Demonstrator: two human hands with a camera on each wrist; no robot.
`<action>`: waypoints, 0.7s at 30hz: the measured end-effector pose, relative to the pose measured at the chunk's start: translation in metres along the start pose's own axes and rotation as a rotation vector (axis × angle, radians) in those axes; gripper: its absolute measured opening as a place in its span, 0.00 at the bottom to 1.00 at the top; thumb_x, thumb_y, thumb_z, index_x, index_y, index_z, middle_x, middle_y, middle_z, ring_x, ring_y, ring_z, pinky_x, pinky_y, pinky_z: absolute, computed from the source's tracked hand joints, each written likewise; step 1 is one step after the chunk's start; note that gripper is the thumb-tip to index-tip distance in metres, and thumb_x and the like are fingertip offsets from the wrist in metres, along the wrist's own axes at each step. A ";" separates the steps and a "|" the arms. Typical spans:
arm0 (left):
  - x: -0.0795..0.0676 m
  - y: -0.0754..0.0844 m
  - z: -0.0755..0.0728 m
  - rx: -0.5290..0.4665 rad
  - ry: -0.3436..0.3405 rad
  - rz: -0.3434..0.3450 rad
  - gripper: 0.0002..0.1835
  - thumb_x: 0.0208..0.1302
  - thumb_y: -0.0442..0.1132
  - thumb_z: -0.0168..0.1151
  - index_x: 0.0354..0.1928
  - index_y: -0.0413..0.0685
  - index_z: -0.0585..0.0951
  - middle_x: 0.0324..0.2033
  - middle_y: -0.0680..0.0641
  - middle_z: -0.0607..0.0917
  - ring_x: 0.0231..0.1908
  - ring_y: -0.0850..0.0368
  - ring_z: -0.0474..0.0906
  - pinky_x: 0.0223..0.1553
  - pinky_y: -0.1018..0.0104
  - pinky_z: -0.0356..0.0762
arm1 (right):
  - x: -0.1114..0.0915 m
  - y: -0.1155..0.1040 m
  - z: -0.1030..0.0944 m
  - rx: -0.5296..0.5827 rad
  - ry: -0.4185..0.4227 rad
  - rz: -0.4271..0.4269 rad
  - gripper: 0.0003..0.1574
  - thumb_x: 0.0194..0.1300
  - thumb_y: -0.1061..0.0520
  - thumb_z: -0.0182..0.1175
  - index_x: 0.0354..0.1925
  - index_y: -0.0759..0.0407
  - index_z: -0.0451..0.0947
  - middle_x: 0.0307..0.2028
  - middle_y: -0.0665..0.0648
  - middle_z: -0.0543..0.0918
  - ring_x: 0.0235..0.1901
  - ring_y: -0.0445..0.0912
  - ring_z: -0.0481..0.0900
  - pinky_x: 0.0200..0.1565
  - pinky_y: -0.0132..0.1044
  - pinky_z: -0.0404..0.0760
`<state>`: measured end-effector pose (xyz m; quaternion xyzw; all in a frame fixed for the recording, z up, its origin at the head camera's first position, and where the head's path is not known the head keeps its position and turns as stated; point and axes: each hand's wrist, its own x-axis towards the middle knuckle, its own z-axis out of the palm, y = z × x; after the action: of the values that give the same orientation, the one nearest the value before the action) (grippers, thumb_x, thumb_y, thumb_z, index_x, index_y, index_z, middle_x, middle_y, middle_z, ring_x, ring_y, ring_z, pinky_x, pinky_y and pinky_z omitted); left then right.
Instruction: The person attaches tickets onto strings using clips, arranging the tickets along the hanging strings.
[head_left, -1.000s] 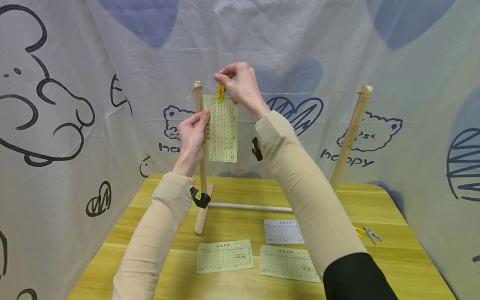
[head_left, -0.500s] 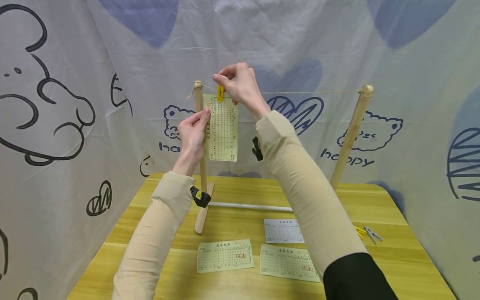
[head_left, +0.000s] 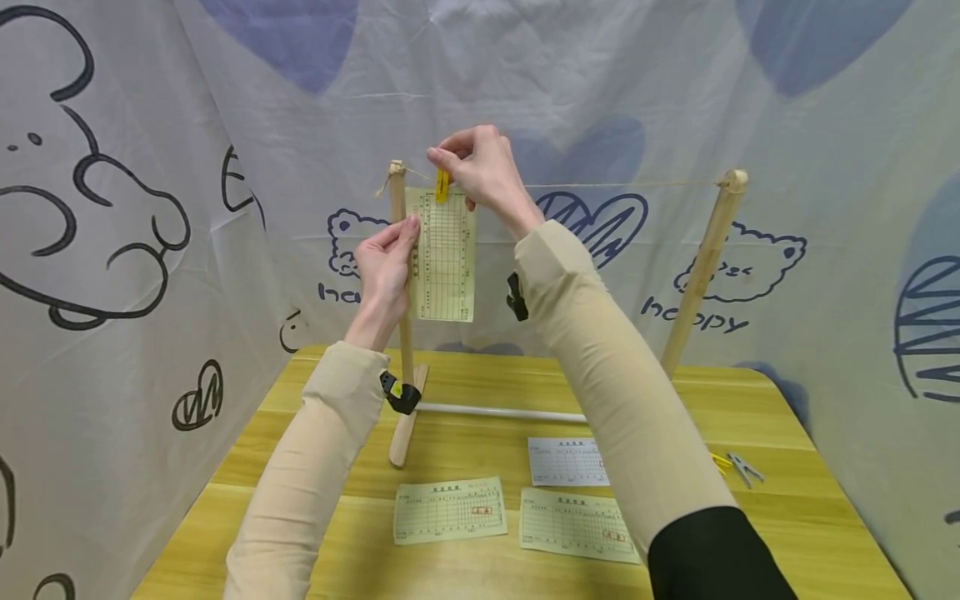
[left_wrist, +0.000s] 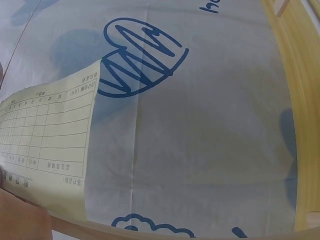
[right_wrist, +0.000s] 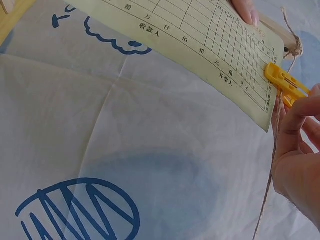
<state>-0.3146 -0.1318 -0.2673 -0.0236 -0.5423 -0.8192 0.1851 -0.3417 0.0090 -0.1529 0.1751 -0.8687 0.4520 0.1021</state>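
A pale yellow printed receipt slip (head_left: 446, 267) hangs lengthwise at the left end of a thin string (head_left: 622, 185). My left hand (head_left: 384, 265) pinches its left edge between thumb and fingers, in front of the wooden post (head_left: 397, 196). At the slip's top edge my right hand (head_left: 480, 171) pinches a yellow clothespin (head_left: 442, 186). In the right wrist view the clothespin (right_wrist: 286, 82) has its jaws over the slip's edge right at the string (right_wrist: 270, 185). The left wrist view shows the slip's (left_wrist: 50, 135) printed grid, with part of the left hand (left_wrist: 22, 220) at the corner.
On the wooden table (head_left: 337, 467) lie two pale yellow slips (head_left: 450, 511) and a white slip (head_left: 566, 462), partly behind the right sleeve. A grey clothespin (head_left: 745, 470) and a yellow one (head_left: 722, 462) lie at the right. Another wooden post (head_left: 705, 267) carries the string's right end.
Almost nothing differs; both hands keep their places on the slip and the clothespin, with only a very slight shift of the view.
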 end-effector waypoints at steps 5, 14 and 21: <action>0.000 0.000 0.000 -0.005 0.003 0.000 0.14 0.66 0.39 0.67 0.49 0.39 0.85 0.29 0.55 0.90 0.28 0.64 0.86 0.33 0.75 0.85 | 0.000 0.000 -0.001 0.001 -0.013 -0.004 0.21 0.73 0.45 0.59 0.57 0.54 0.83 0.50 0.56 0.87 0.12 0.40 0.68 0.18 0.31 0.74; -0.001 -0.001 -0.001 0.054 0.018 -0.004 0.18 0.65 0.42 0.68 0.52 0.40 0.84 0.32 0.54 0.91 0.31 0.64 0.87 0.37 0.74 0.85 | -0.002 0.003 -0.003 0.035 -0.039 0.008 0.26 0.73 0.43 0.59 0.62 0.53 0.80 0.57 0.55 0.85 0.22 0.41 0.76 0.20 0.32 0.77; -0.007 -0.006 -0.009 0.181 0.054 0.016 0.17 0.64 0.43 0.70 0.51 0.41 0.85 0.45 0.42 0.90 0.33 0.65 0.88 0.41 0.73 0.86 | -0.010 0.006 -0.008 0.095 -0.003 0.000 0.34 0.72 0.44 0.60 0.70 0.55 0.70 0.66 0.54 0.78 0.50 0.43 0.85 0.21 0.32 0.79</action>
<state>-0.3087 -0.1356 -0.2781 0.0108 -0.6086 -0.7658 0.2075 -0.3349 0.0207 -0.1567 0.1806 -0.8463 0.4926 0.0923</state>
